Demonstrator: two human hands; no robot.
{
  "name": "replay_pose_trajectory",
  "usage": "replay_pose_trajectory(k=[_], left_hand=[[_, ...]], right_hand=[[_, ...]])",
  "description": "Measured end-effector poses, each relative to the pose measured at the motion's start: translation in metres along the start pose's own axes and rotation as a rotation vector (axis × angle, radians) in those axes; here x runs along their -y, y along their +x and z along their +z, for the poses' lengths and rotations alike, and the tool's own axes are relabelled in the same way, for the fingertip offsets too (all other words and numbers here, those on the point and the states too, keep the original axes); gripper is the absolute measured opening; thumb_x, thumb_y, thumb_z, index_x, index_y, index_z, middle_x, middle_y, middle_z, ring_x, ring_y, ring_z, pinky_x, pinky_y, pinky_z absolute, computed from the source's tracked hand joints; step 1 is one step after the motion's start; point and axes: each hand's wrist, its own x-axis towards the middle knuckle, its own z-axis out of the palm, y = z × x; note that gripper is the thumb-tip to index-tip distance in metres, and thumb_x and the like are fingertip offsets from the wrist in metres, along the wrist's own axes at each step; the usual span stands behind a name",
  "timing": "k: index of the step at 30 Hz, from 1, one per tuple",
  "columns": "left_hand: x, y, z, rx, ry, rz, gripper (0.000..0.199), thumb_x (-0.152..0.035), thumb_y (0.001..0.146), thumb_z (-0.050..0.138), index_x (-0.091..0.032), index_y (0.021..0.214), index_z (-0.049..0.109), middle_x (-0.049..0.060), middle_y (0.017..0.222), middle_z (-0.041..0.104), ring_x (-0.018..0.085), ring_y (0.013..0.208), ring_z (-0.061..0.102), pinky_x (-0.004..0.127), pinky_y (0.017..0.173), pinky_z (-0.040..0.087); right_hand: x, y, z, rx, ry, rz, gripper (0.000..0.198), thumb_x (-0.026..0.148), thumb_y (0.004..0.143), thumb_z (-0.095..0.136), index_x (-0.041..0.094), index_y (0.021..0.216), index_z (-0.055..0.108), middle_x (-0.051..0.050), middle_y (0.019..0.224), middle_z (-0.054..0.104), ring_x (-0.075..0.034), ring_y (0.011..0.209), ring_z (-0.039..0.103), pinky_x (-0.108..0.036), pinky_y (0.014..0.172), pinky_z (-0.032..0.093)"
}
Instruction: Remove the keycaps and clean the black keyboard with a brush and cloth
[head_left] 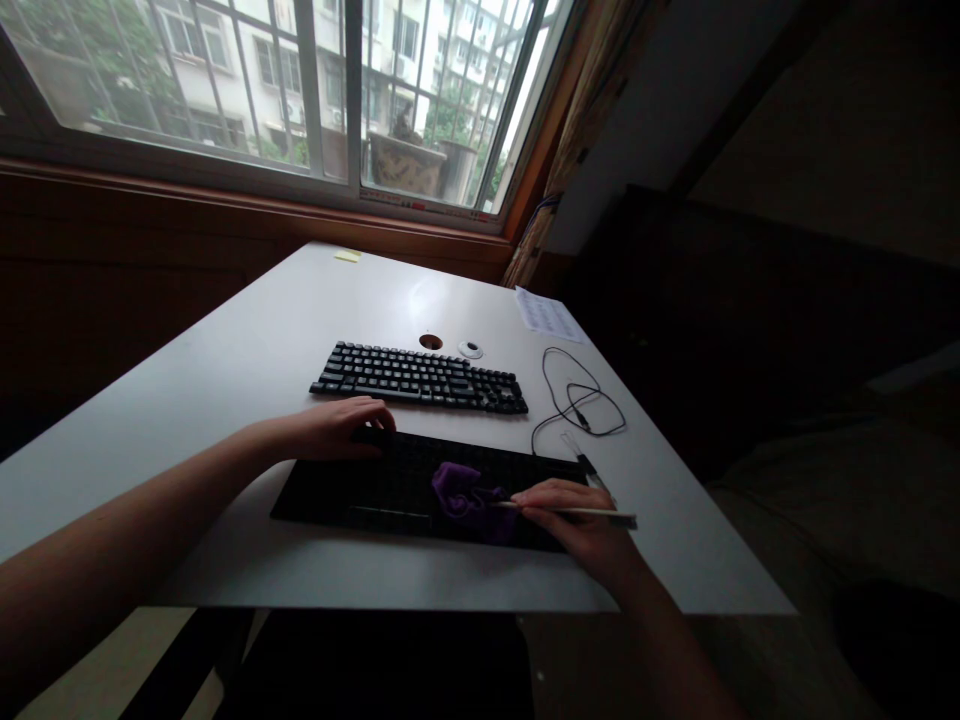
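Note:
A black keyboard base [330, 490] lies flat near the front of the white desk, too dark for its surface detail to show. My left hand [341, 428] is closed over its upper left edge, fingers curled and thumb on the top. A crumpled purple cloth [457, 490] rests on the base, right of its middle. My right hand [574, 510] pinches a thin pale stick [589, 512] that points left, its tip at the cloth. Behind the base, black keycaps [420, 375] stand in rows in a keyboard layout.
A black cable [577, 395] loops on the desk's right, above a small wire tool [571, 442]. Farther back are a round cable hole [430, 342], its cover [471, 349], a printed sheet [551, 315] and a yellow note [347, 256]. A barred window [330, 90] is beyond the desk [247, 350].

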Motion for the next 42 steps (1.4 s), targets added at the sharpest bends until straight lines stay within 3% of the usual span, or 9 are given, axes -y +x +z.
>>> replay_pose_trajectory(k=[4,9,14,18,27,31,42], left_hand=[[0.001,0.000,0.001,0.003,0.012,0.002,0.031,-0.034,0.093,0.064,-0.022,0.121,0.059,0.008,0.112,0.061,0.021,0.099,0.059,0.032,0.084,0.050],[-0.001,0.000,0.000,0.014,0.012,-0.004,0.031,-0.034,0.093,0.063,-0.021,0.121,0.059,0.009,0.113,0.061,0.021,0.100,0.059,0.032,0.086,0.050],[-0.003,0.001,0.000,0.018,0.015,-0.001,0.030,-0.034,0.093,0.064,-0.022,0.121,0.059,0.008,0.112,0.061,0.021,0.100,0.059,0.032,0.086,0.050],[-0.002,0.001,0.000,0.004,0.016,0.010,0.030,-0.034,0.093,0.064,-0.021,0.120,0.060,0.008,0.110,0.062,0.021,0.099,0.060,0.032,0.086,0.049],[-0.002,0.001,-0.001,0.013,0.004,0.014,0.031,-0.034,0.094,0.063,-0.021,0.122,0.059,0.009,0.112,0.062,0.022,0.101,0.060,0.033,0.086,0.050],[-0.005,0.001,-0.002,0.002,-0.007,0.019,0.030,-0.034,0.093,0.064,-0.021,0.120,0.061,0.009,0.111,0.063,0.022,0.099,0.061,0.032,0.085,0.050],[0.005,0.000,0.002,-0.011,-0.018,0.032,0.030,-0.034,0.093,0.065,-0.020,0.119,0.061,0.010,0.111,0.063,0.021,0.098,0.061,0.031,0.083,0.050]], right_hand=[[0.001,-0.001,-0.006,0.007,-0.028,-0.014,0.012,0.028,0.091,0.072,0.028,0.099,0.081,-0.004,0.097,0.078,-0.021,0.088,0.074,-0.033,0.079,0.062],[0.003,-0.007,-0.016,-0.096,-0.106,-0.073,0.011,0.025,0.092,0.070,0.027,0.096,0.080,-0.004,0.092,0.078,-0.021,0.083,0.074,-0.032,0.074,0.061],[0.007,-0.006,-0.003,-0.078,-0.064,-0.119,0.013,0.022,0.092,0.070,0.028,0.099,0.079,-0.003,0.095,0.078,-0.019,0.085,0.074,-0.032,0.075,0.061],[0.004,-0.005,0.006,-0.037,0.024,-0.053,0.010,0.026,0.091,0.072,0.027,0.098,0.080,-0.004,0.099,0.078,-0.020,0.090,0.074,-0.033,0.079,0.063],[-0.014,-0.031,-0.036,-0.067,-0.076,0.054,0.010,0.033,0.090,0.072,0.029,0.093,0.081,-0.005,0.098,0.080,-0.023,0.091,0.076,-0.035,0.081,0.064],[-0.016,-0.037,-0.044,-0.084,-0.081,0.066,0.011,0.034,0.090,0.072,0.030,0.094,0.081,-0.005,0.098,0.080,-0.024,0.091,0.076,-0.036,0.081,0.064],[-0.015,-0.020,-0.007,-0.105,0.050,0.036,0.009,0.030,0.091,0.072,0.028,0.093,0.081,-0.005,0.097,0.079,-0.023,0.092,0.075,-0.036,0.081,0.063]])
